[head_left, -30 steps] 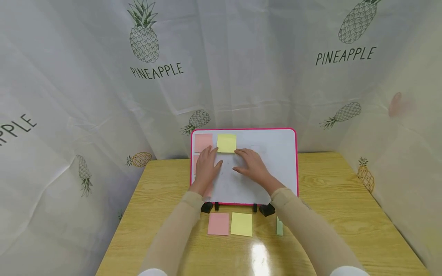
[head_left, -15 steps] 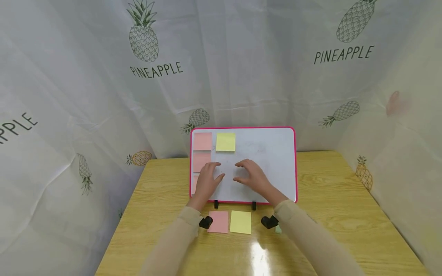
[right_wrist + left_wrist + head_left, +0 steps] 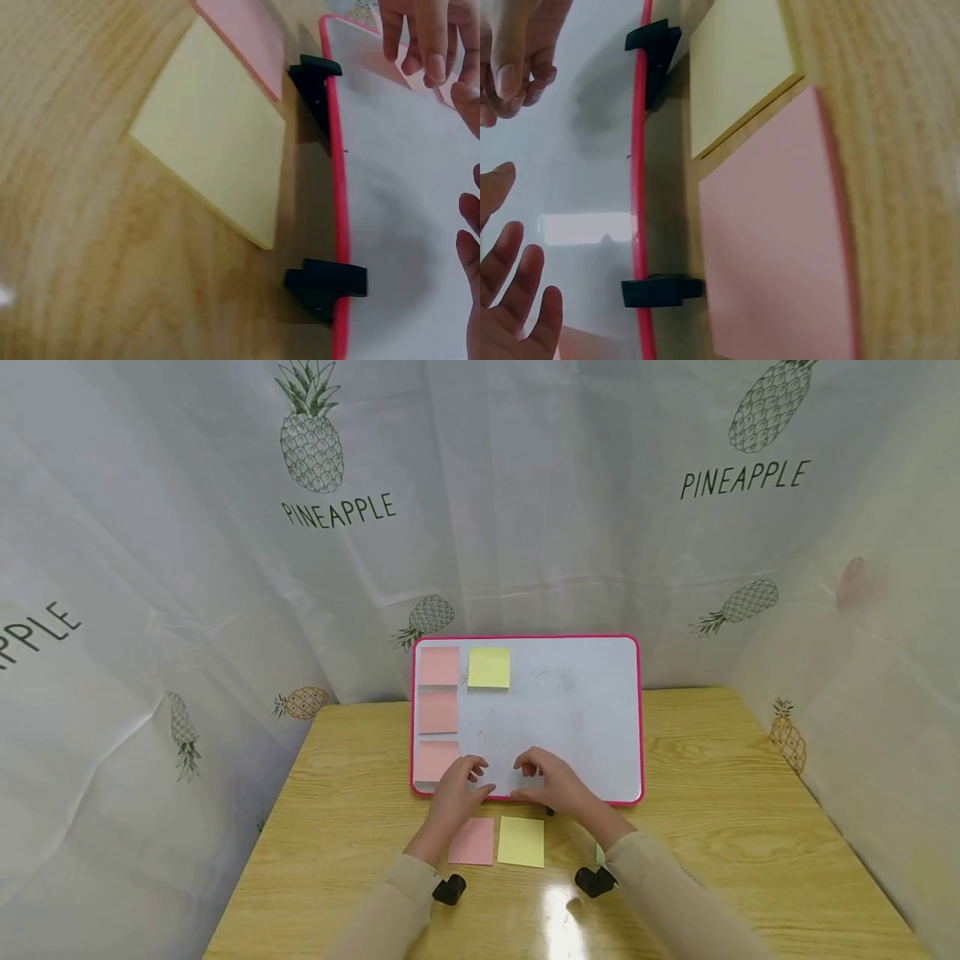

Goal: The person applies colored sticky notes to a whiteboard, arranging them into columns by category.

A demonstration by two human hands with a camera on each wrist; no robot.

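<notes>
Both hands hover in front of the lower part of a whiteboard [image 3: 555,718] with a pink rim. The left hand [image 3: 455,793] has loosely bent fingers with nothing in them, above the pink sticky note pad [image 3: 472,842]. Facing it, the right hand [image 3: 558,785] is likewise loosely curled and holds nothing, up and to the right of the yellow sticky note pad [image 3: 521,842]. Three pink sticky notes [image 3: 437,712] run down the board's left side, the lowest partly behind the left hand. One yellow sticky note [image 3: 489,668] is at the top.
Black stand clips [image 3: 664,291] hold the board's lower edge. A green pad [image 3: 600,853] lies mostly hidden by the right forearm. The wooden table [image 3: 345,793] meets a pineapple-print curtain [image 3: 525,527] at the back and sides.
Both hands have come down from the yellow note at the board's top to its lower edge, and their fingers have bent more. The yellow note stays on the board.
</notes>
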